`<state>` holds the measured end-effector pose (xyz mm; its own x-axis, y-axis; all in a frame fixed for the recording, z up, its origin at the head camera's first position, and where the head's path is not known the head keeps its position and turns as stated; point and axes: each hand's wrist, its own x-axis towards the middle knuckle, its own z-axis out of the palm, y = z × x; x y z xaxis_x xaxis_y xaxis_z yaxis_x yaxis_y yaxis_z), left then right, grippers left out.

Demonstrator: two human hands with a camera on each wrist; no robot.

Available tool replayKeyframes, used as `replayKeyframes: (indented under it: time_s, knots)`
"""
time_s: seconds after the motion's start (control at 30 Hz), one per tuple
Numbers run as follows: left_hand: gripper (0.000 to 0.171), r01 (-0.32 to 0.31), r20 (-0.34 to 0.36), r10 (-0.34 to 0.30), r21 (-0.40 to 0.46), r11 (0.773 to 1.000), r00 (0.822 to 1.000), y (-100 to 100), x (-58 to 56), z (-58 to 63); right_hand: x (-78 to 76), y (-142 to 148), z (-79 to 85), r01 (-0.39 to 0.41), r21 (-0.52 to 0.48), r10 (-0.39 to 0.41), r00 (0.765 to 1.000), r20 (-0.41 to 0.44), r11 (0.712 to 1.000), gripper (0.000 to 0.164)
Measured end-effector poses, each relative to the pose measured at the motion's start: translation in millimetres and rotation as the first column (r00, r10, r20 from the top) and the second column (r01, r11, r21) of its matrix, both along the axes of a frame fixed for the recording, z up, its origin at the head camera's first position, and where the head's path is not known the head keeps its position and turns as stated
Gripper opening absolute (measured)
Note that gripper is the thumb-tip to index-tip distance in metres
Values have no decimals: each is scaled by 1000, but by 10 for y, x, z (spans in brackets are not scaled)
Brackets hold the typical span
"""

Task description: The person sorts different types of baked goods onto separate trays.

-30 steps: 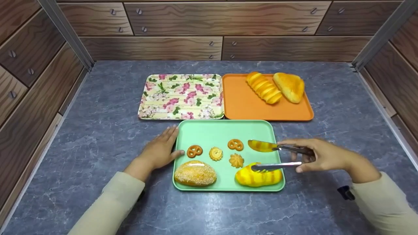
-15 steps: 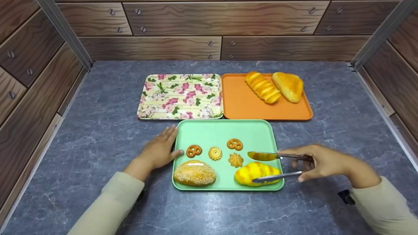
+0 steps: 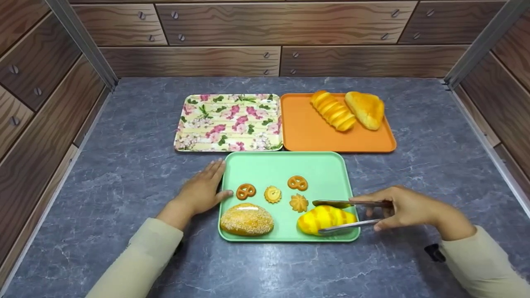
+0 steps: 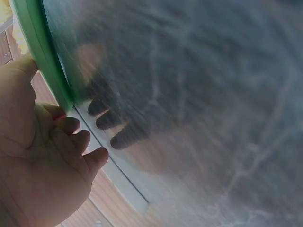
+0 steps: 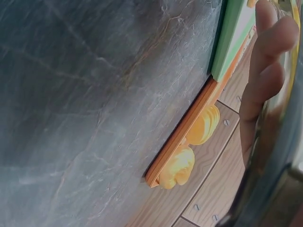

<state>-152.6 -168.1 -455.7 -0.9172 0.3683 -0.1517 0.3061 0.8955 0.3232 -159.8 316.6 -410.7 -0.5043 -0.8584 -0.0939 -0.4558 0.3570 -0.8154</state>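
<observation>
My right hand [image 3: 408, 213] holds metal tongs [image 3: 350, 225] by their two arms, seen large and close in the right wrist view. The tongs' tips lie on either side of a yellow, brown-striped bread roll [image 3: 325, 219] at the near right of the green tray [image 3: 285, 163]. With fingers extended, my left hand [image 3: 203, 188] rests at the tray's left edge, its thumb over the rim. A seeded bun [image 3: 247, 220] sits at the near left. Between the breads and the far side lie two pretzels [image 3: 246, 191], a round cookie [image 3: 273, 194] and a star-shaped cookie [image 3: 299, 203].
Behind the green tray stand a flowered tray [image 3: 230, 122] and, to its right, an orange tray [image 3: 304, 132]. The orange one bears a ridged loaf [image 3: 333, 111] and a triangular bread [image 3: 365, 109]. Wood-patterned walls [image 3: 215, 60] enclose the grey marbled table [image 3: 124, 145] behind and at the sides.
The tongs have come down and toward me. Their far arm has moved from above the tray to the roll's far side, the near arm to its near side. The left hand stays put.
</observation>
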Motion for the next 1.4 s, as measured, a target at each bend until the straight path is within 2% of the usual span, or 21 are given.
replayKeyframes:
  time_s: [0.33,0.63,0.77,1.0,1.2,1.4]
  knots:
    - [82,-1,11,1,-9,1000,1000,-2,4,25,0,35,92,44,-8,-44,999,-1,999,60]
    - [81,4,3,-4,0,1000,1000,-6,10,22,-74,80,213,85,-43,-90,986,-143,995,60]
    - [81,0,7,0,5,1000,1000,-3,10,22,-126,71,271,121,-47,-128,977,-170,992,60]
    - [81,-6,9,6,10,1000,1000,6,9,17,-217,10,366,209,-46,-214,950,-227,977,59]
    - [82,-4,2,4,10,1000,1000,10,12,25,-282,-42,390,290,-87,-302,920,-249,953,57]
    - [82,-1,-1,1,2,1000,1000,7,6,30,-303,-137,483,356,-96,-368,890,-270,930,57]
